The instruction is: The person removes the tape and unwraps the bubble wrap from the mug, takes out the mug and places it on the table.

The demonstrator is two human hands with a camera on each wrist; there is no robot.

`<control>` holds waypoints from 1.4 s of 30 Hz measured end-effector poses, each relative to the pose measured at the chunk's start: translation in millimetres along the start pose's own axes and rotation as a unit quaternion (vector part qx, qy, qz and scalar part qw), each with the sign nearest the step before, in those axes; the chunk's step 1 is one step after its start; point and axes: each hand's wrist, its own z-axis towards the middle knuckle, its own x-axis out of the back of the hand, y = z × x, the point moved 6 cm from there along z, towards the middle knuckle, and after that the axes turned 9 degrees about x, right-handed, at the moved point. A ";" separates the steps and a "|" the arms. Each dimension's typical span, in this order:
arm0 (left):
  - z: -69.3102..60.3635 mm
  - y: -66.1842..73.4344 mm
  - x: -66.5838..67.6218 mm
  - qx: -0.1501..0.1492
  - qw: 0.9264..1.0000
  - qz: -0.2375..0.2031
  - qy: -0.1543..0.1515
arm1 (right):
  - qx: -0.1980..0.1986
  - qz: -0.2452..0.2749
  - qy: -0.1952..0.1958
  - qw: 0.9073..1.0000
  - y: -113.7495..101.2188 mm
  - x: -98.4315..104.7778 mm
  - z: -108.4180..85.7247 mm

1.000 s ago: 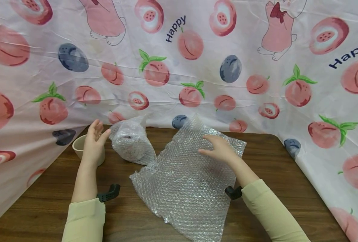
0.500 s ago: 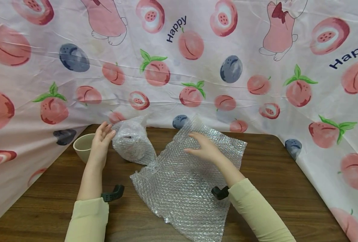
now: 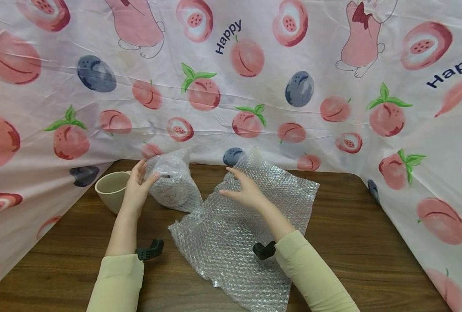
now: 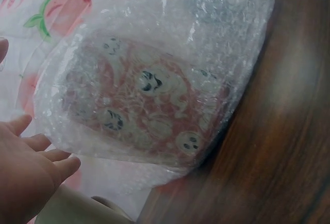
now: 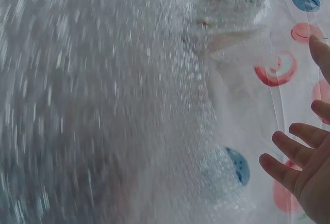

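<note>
A bundle in bubble wrap (image 3: 174, 184) stands toward the back left of the table. Through its clear film, the left wrist view shows a pink and white pattern with ghost-like faces (image 4: 157, 82); what the item is cannot be told. My left hand (image 3: 138, 190) is at the bundle's left side, fingers spread, holding nothing. Over the loose bubble wrap sheet (image 3: 231, 242) hovers my right hand (image 3: 244, 190), its fingers extended and its grasp empty. The sheet lies flat across the middle and joins or overlaps the bundle at its left edge.
Left of the bundle stands a cream mug (image 3: 111, 186), partly behind my left hand. A fruit-printed cloth (image 3: 250, 95) hangs along the back and sides of the dark wooden table (image 3: 355, 225). Each wrist wears a black camera mount (image 3: 150, 250).
My right hand has moved left over the sheet toward the bundle. My left hand has shifted slightly right, from the mug to the bundle's side. The bundle and sheet stay in place.
</note>
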 end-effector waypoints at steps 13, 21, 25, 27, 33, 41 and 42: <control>-7.8 4.0 -5.8 0.011 1.000 -0.001 -0.005 | -0.018 0.095 0.005 0.995 -13.9 -38.0 10.6; -2.2 -6.1 -4.6 0.009 1.000 0.001 0.003 | -0.031 0.131 0.020 0.991 -20.0 -57.3 17.7; -1.8 -6.7 -5.3 0.008 1.000 -0.001 0.003 | -0.039 0.149 0.029 0.988 -20.3 -64.5 21.5; -1.0 -8.7 -5.1 0.009 1.000 0.001 0.004 | -0.042 0.158 0.033 0.986 -20.4 -68.3 22.8; -8.9 -0.9 -9.3 0.014 1.000 0.003 0.003 | -0.052 0.175 0.038 0.982 -23.3 -77.3 24.6; -11.2 -1.4 -7.8 0.021 1.000 0.022 0.002 | -0.072 0.200 0.032 0.977 -21.8 -89.2 26.6; -10.2 -2.9 -7.3 0.022 0.999 0.024 0.000 | -0.074 0.202 0.032 0.976 -21.6 -91.1 27.2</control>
